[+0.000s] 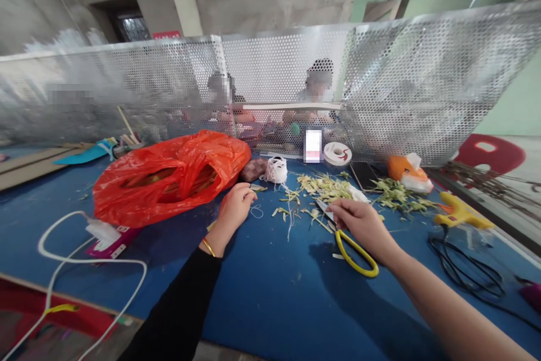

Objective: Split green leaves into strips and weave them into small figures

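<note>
My right hand [359, 223] is closed around the middle of a pair of scissors [357, 259] with yellow handles, low over the blue table. The blades point away to the left, toward scattered yellow-green plant scraps [325, 187]. My left hand [235, 206], a gold bangle at its wrist, has its fingers curled together beside a red plastic bag [169, 175]; whatever they pinch is too small to make out. A loop of thin thread [256, 212] shows just right of those fingers. Beyond stands a ball of white string [276, 170], its loose end trailing toward me.
A yellow glue gun [462, 213] with a black cord lies at the right. Behind the scraps are a phone [363, 175], a white ribbon roll [337, 154] and an orange tissue pack [409, 174]. A white cable [97, 261] loops at left. A perforated metal screen [287, 68] separates co-workers opposite.
</note>
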`<state>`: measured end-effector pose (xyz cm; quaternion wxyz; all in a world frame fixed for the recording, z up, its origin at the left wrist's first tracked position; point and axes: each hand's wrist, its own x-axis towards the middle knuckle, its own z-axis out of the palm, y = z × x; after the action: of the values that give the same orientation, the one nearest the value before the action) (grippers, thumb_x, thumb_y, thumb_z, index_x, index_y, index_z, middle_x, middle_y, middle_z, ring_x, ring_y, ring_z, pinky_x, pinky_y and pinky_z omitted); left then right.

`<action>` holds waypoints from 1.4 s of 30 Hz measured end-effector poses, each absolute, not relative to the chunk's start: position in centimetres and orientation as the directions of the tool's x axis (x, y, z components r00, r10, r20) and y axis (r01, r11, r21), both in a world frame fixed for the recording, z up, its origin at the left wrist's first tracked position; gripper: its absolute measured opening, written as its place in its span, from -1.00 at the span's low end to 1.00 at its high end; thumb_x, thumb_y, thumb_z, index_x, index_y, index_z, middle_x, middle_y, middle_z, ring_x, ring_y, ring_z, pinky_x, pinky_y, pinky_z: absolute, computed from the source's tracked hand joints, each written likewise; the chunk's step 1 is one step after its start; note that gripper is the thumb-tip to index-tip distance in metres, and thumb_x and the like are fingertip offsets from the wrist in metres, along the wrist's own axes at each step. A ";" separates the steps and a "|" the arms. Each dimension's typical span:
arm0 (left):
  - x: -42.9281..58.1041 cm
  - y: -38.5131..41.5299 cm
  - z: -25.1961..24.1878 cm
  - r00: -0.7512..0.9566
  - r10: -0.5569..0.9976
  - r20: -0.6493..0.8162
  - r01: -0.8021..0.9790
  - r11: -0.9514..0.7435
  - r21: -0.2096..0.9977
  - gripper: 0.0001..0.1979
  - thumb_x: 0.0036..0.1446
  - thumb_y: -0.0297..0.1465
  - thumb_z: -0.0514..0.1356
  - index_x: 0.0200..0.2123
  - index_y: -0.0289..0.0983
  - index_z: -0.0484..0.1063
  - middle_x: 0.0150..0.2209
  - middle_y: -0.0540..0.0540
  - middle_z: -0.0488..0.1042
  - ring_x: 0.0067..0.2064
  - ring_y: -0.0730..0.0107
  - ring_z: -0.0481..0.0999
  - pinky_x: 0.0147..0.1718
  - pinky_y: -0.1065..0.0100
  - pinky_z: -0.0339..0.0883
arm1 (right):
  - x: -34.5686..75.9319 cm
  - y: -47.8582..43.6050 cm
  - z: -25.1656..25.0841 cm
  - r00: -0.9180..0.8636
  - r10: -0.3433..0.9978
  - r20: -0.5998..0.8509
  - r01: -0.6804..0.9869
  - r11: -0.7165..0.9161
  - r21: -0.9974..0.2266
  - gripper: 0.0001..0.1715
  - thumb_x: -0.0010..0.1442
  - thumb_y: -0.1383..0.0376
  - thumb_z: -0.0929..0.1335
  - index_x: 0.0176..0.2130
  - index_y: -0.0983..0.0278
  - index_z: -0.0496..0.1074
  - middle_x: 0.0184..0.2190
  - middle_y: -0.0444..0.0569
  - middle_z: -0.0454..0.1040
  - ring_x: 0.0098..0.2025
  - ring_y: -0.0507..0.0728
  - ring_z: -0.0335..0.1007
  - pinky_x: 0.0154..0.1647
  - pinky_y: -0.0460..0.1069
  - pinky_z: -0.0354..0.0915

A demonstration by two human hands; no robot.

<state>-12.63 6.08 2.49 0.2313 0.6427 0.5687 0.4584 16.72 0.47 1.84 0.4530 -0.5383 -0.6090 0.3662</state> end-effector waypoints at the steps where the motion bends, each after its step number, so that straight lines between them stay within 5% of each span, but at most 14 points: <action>1: -12.2 5.8 2.9 -0.047 0.935 0.352 0.541 -0.272 0.796 -0.82 -0.03 -0.45 0.20 -0.62 -0.20 0.52 -0.08 -0.11 0.53 -0.14 0.19 0.51 -0.12 0.31 0.28 | 17.4 0.1 2.2 -0.013 0.982 0.187 0.381 0.178 -0.907 -0.68 0.13 0.06 0.35 -0.46 0.25 0.46 -0.64 -0.16 0.32 -0.57 0.04 0.21 -0.53 -0.05 0.15; 5: -9.5 4.6 5.6 0.048 0.892 0.450 0.574 -0.393 0.718 -0.81 0.07 -0.40 0.18 -0.52 -0.18 0.57 0.01 -0.11 0.49 0.01 0.14 0.46 0.02 0.25 0.25 | 18.8 -0.3 4.8 -0.099 0.962 0.253 0.501 0.268 -0.823 -0.66 0.20 0.09 0.29 -0.47 0.23 0.45 -0.65 -0.17 0.30 -0.58 0.04 0.18 -0.53 -0.05 0.12; 8: -6.2 3.7 7.6 0.166 0.906 0.390 0.405 -0.423 0.811 -0.81 0.10 -0.37 0.18 -0.49 -0.22 0.56 -0.03 -0.13 0.50 -0.26 0.30 0.54 -0.21 0.31 0.38 | 18.8 -0.1 7.7 -0.179 0.938 0.298 0.492 0.348 -0.798 -0.67 0.18 0.14 0.30 -0.52 0.24 0.43 -0.68 -0.17 0.29 -0.60 0.02 0.16 -0.55 -0.07 0.10; 13: -1.3 3.4 9.3 0.389 0.921 -0.004 -0.037 0.020 0.999 -0.84 0.08 -0.31 0.24 -0.42 -0.29 0.52 -0.35 -0.12 0.53 -0.45 0.43 0.53 -0.54 0.48 0.28 | 18.7 0.0 10.8 -0.280 0.899 0.337 0.461 0.433 -0.774 -0.71 0.20 0.22 0.28 -0.50 0.24 0.42 -0.69 -0.18 0.28 -0.61 0.00 0.12 -0.59 -0.08 0.06; 17: 0.5 4.0 9.2 0.556 0.800 -0.226 -0.164 0.372 0.914 -0.83 0.03 -0.31 0.29 -0.42 -0.32 0.50 -0.46 -0.06 0.49 -0.49 0.46 0.50 -0.55 0.51 0.31 | 19.5 0.5 10.6 -0.290 0.871 0.396 0.537 0.491 -0.686 -0.66 0.24 0.24 0.25 -0.55 0.24 0.31 -0.65 -0.17 0.27 -0.56 0.02 0.13 -0.54 -0.07 0.07; 22: 0.9 5.0 7.7 0.623 0.730 -0.279 -0.182 0.483 0.857 -0.82 0.05 -0.32 0.28 -0.42 -0.34 0.45 -0.35 -0.16 0.54 -0.47 0.45 0.53 -0.51 0.47 0.36 | 20.1 2.0 9.0 -0.325 0.865 0.382 0.607 0.500 -0.617 -0.66 0.26 0.30 0.22 -0.55 0.23 0.24 -0.59 -0.15 0.30 -0.50 0.03 0.17 -0.48 -0.06 0.08; 31: 1.3 5.8 6.5 0.494 0.855 -0.160 -0.196 0.288 0.937 -0.81 0.09 -0.30 0.24 -0.43 -0.32 0.42 -0.56 0.06 0.33 -0.60 0.53 0.38 -0.50 0.40 0.39 | 20.0 2.9 8.2 -0.274 0.858 0.435 0.653 0.498 -0.570 -0.70 0.28 0.30 0.25 -0.49 0.25 0.34 -0.58 -0.15 0.30 -0.51 0.02 0.17 -0.48 -0.08 0.11; 37: 1.4 5.4 7.1 0.423 0.904 -0.067 0.085 0.033 0.996 -0.80 0.15 -0.31 0.14 -0.45 -0.30 0.39 -0.59 0.08 0.31 -0.58 0.54 0.35 -0.48 0.44 0.31 | 20.2 2.8 8.1 -0.184 0.851 0.492 0.653 0.480 -0.586 -0.78 0.24 0.30 0.30 -0.44 0.27 0.41 -0.59 -0.18 0.26 -0.53 0.00 0.15 -0.51 -0.08 0.09; 42: 1.2 4.7 8.0 0.422 0.905 0.052 0.390 -0.233 0.891 -0.79 0.20 -0.34 0.07 -0.41 -0.27 0.44 -0.65 0.10 0.28 -0.58 0.51 0.28 -0.54 0.46 0.15 | 20.2 2.5 8.3 -0.206 0.816 0.539 0.623 0.535 -0.571 -0.82 0.23 0.31 0.31 -0.42 0.26 0.41 -0.59 -0.20 0.23 -0.51 0.00 0.15 -0.48 -0.09 0.11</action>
<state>1.19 4.71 7.97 0.4296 0.7257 0.4462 0.2996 20.19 2.54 8.30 0.4212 -0.4685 -0.7681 0.1149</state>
